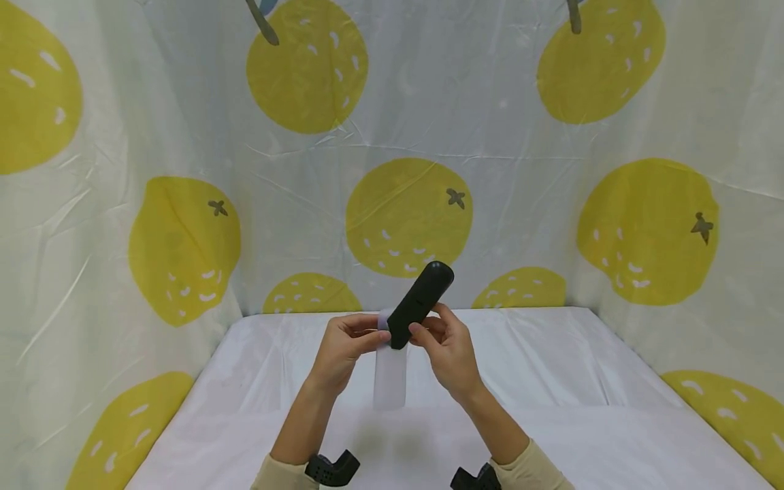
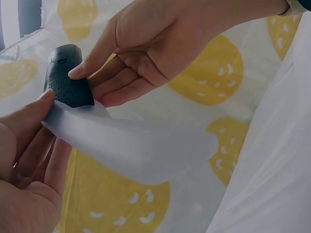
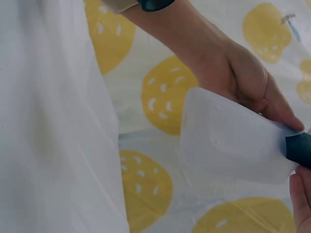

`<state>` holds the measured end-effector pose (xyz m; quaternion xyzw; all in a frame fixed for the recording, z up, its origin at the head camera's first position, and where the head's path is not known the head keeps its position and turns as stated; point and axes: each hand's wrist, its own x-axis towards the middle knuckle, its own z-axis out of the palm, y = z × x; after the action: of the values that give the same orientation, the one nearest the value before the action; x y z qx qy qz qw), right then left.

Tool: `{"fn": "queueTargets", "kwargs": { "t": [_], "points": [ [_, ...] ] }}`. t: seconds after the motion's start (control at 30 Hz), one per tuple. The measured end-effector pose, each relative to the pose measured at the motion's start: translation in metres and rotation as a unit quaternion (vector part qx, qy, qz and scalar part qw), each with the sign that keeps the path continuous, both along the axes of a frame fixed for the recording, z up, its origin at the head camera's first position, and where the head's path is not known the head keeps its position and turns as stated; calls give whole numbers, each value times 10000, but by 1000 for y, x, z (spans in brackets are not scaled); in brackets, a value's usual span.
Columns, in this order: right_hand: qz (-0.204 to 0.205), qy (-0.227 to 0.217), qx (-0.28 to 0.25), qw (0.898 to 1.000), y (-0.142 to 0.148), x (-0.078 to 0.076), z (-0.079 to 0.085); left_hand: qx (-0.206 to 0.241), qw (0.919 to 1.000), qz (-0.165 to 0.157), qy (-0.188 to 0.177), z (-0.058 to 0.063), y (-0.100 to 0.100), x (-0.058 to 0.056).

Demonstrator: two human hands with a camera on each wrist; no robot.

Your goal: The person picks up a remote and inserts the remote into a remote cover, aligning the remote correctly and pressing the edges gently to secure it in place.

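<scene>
**Black remote [image 1: 422,299] meets cloudy sleeve [image 1: 390,381]**

The left hand [image 1: 343,348] pinches the sleeve near its top. The right hand [image 1: 452,352] pinches the remote, which tilts, its low end at the sleeve's mouth. Both are up over the white table [image 1: 539,367].

Left hand [image 1: 343,348] pinches the upper part of a translucent sleeve [image 1: 390,381]; right hand [image 1: 452,355] grips a black remote control [image 1: 422,303] (tilted, its lower end overlapping the sleeve). Lemon-print curtain [image 1: 508,197] hangs behind the white-covered table [image 1: 539,361].

Plastic device [image 1: 421,303], smooth matt sleeve [image 1: 390,381]
</scene>
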<state>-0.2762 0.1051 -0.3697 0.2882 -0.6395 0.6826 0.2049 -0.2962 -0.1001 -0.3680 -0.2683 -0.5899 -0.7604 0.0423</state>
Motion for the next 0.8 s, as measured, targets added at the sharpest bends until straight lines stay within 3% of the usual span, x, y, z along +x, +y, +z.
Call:
{"fn": "queueTargets", "kwargs": {
  "t": [0.17, 0.5, 0.63, 0.8],
  "points": [
    [-154, 54, 407, 9990, 0, 0, -2, -225, 9993, 300, -6, 0, -1, 2],
    [-131, -53, 1076, 9941, 6, -3, -2, -449, 9983, 353, 138, -2, 3, 2],
    [-339, 104, 1189, 9923, 7, -4, -1, -321, 9987, 403, 24, -1, 4, 1],
    [-839, -60, 797, 9933, 4, -4, -1, 247, 9976, 586, -256, 2, 4, 0]
  ]
}}
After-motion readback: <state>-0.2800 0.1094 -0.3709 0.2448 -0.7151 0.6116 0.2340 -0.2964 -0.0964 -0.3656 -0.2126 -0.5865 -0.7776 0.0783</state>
